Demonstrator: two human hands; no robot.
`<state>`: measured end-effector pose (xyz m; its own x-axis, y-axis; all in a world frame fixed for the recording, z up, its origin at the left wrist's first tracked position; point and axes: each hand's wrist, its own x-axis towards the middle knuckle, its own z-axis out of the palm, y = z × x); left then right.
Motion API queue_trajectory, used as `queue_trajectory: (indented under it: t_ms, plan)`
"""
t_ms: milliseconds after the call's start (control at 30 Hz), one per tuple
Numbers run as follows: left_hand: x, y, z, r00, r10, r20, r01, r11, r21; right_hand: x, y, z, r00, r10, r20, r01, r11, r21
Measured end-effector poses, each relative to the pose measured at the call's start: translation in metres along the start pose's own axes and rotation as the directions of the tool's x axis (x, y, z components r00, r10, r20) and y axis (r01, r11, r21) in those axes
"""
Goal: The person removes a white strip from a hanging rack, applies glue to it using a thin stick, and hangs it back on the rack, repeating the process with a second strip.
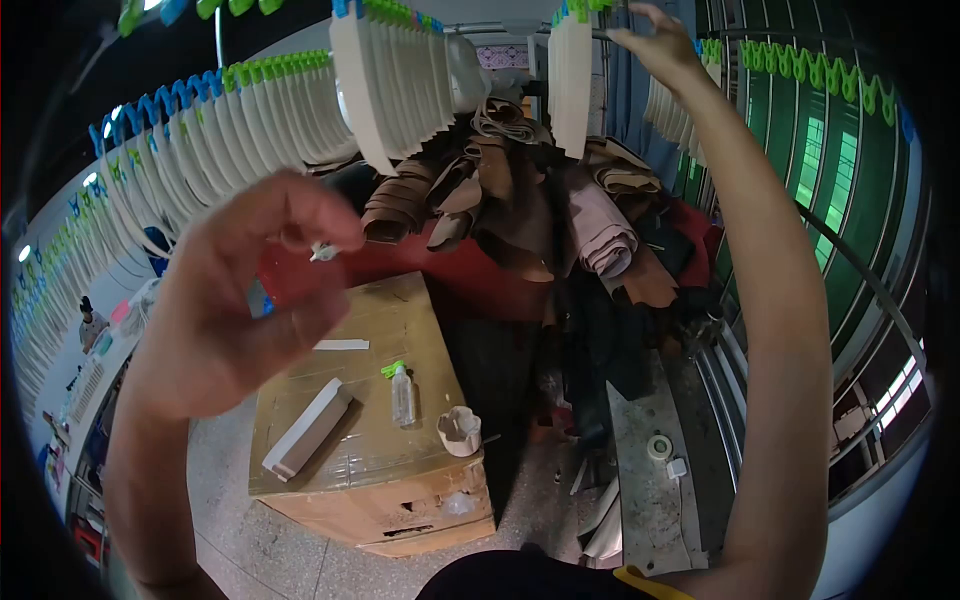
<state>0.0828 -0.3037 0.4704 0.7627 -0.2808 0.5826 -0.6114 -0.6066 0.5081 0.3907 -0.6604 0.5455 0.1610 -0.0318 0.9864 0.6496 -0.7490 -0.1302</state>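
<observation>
My left hand (240, 300) is raised at the left, its fingers curved and the thumb well apart. A small whitish thing (322, 252) shows by its fingertips; I cannot make out what it is or whether it touches the hand. My right hand (662, 50) reaches up to the hanging rail, fingers apart, close to green clips (580, 8). From these clips hangs a bunch of white strips (570, 90). Another bunch of white strips (390, 85) hangs to its left, under green and blue clips.
Below stands a cardboard box (400, 310) bearing a clear bottle (403, 395), a long white carton (310, 430) and a cut-down cup (460, 432). Rolled brown material (500, 190) is heaped behind. A tape roll (659, 447) lies on a grey bench. A person (92, 325) is far left.
</observation>
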Motion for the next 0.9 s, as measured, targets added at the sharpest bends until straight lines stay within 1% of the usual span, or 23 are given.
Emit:
queue_trajectory:
  t_ms: [33, 100, 133, 167, 233, 300, 333, 367, 400, 433, 467, 500, 533, 567, 600, 633, 667, 700, 733, 767, 833, 867, 900]
  plan:
    - [-0.021, -0.011, -0.01, 1.0, -0.007, -0.005, 0.007, 1.0, -0.008, -0.002, -0.013, 0.003, 1.0, -0.008, 0.005, 0.008, 1.0, -0.004]
    - [-0.064, -0.035, -0.028, 0.998, -0.012, 0.061, 0.0, 0.981, 0.193, -0.047, -0.003, 0.0, 0.984, 0.147, 0.096, -0.167, 0.952, 0.256]
    - [-0.086, -0.049, -0.032, 0.994, -0.105, 0.027, 0.098, 0.976, 0.192, -0.075, -0.013, -0.005, 0.953, 0.234, 0.191, -0.278, 0.927, 0.252]
    - [-0.107, -0.065, -0.034, 0.981, -0.196, -0.002, 0.193, 0.963, 0.189, -0.107, -0.027, -0.016, 0.904, 0.32, 0.282, -0.389, 0.891, 0.235]
    - [-0.146, -0.104, -0.036, 0.942, -0.336, -0.017, 0.331, 0.913, 0.237, -0.164, -0.072, -0.032, 0.754, 0.463, 0.466, -0.63, 0.71, 0.314]
    - [-0.182, -0.152, -0.035, 0.901, -0.434, -0.008, 0.425, 0.879, 0.218, -0.219, -0.078, -0.027, 0.663, 0.504, 0.554, -0.737, 0.568, 0.366]
    - [-0.196, -0.171, -0.03, 0.898, -0.439, 0.005, 0.428, 0.879, 0.21, -0.243, -0.086, -0.028, 0.612, 0.509, 0.606, -0.776, 0.533, 0.337]
    - [-0.21, -0.189, -0.025, 0.877, -0.48, -0.019, 0.467, 0.843, 0.267, -0.263, -0.102, -0.028, 0.555, 0.511, 0.656, -0.814, 0.495, 0.304]
    - [-0.221, -0.201, -0.019, 0.852, -0.522, -0.044, 0.506, 0.799, 0.323, -0.279, -0.115, -0.027, 0.542, 0.484, 0.687, -0.821, 0.48, 0.31]
    - [-0.227, -0.208, -0.013, 0.843, -0.535, -0.06, 0.512, 0.761, 0.398, -0.293, -0.128, -0.025, 0.524, 0.454, 0.721, -0.83, 0.462, 0.312]
    - [-0.233, -0.22, -0.006, 0.83, -0.556, -0.045, 0.527, 0.754, 0.393, -0.303, -0.14, -0.021, 0.527, 0.42, 0.739, -0.821, 0.476, 0.316]
    - [-0.239, -0.235, 0.001, 0.825, -0.556, -0.097, 0.536, 0.718, 0.443, -0.312, -0.151, -0.017, 0.502, 0.424, 0.754, -0.835, 0.465, 0.294]
    - [-0.243, -0.245, 0.008, 0.821, -0.551, -0.15, 0.546, 0.679, 0.491, -0.318, -0.16, -0.011, 0.533, 0.342, 0.774, -0.785, 0.542, 0.301]
    - [-0.244, -0.25, 0.013, 0.808, -0.572, -0.142, 0.56, 0.668, 0.49, -0.322, -0.169, -0.004, 0.558, 0.252, 0.79, -0.726, 0.61, 0.318]
    - [-0.242, -0.255, 0.017, 0.776, -0.614, -0.145, 0.588, 0.622, 0.517, -0.324, -0.177, 0.002, 0.542, 0.21, 0.814, -0.676, 0.684, 0.274]
    - [-0.239, -0.259, 0.021, 0.744, -0.651, -0.148, 0.611, 0.575, 0.545, -0.325, -0.187, 0.006, 0.528, 0.21, 0.823, -0.686, 0.676, 0.267]
    - [-0.236, -0.264, 0.023, 0.734, -0.664, -0.143, 0.618, 0.565, 0.546, -0.324, -0.196, 0.009, 0.492, 0.148, 0.858, -0.634, 0.736, 0.237]
    - [-0.233, -0.27, 0.024, 0.68, -0.727, -0.095, 0.639, 0.524, 0.564, -0.323, -0.204, 0.012, 0.449, 0.085, 0.89, -0.575, 0.79, 0.214]
    - [-0.233, -0.273, 0.025, 0.62, -0.783, -0.051, 0.655, 0.481, 0.583, -0.324, -0.209, 0.017, 0.407, 0.057, 0.911, -0.572, 0.794, 0.206]
    - [-0.234, -0.275, 0.027, 0.607, -0.793, -0.051, 0.661, 0.469, 0.586, -0.329, -0.212, 0.023, 0.397, 0.051, 0.916, -0.58, 0.788, 0.207]
    - [-0.233, -0.276, 0.03, 0.644, -0.759, -0.093, 0.649, 0.478, 0.591, -0.336, -0.213, 0.032, 0.404, -0.055, 0.913, -0.613, 0.724, 0.315]
    - [-0.235, -0.279, 0.031, 0.633, -0.768, -0.094, 0.655, 0.467, 0.594, -0.34, -0.209, 0.035, 0.411, -0.061, 0.91, -0.607, 0.727, 0.323]
    - [-0.236, -0.282, 0.031, 0.654, -0.747, -0.122, 0.651, 0.473, 0.594, -0.343, -0.204, 0.038, 0.404, -0.068, 0.912, -0.613, 0.72, 0.325]
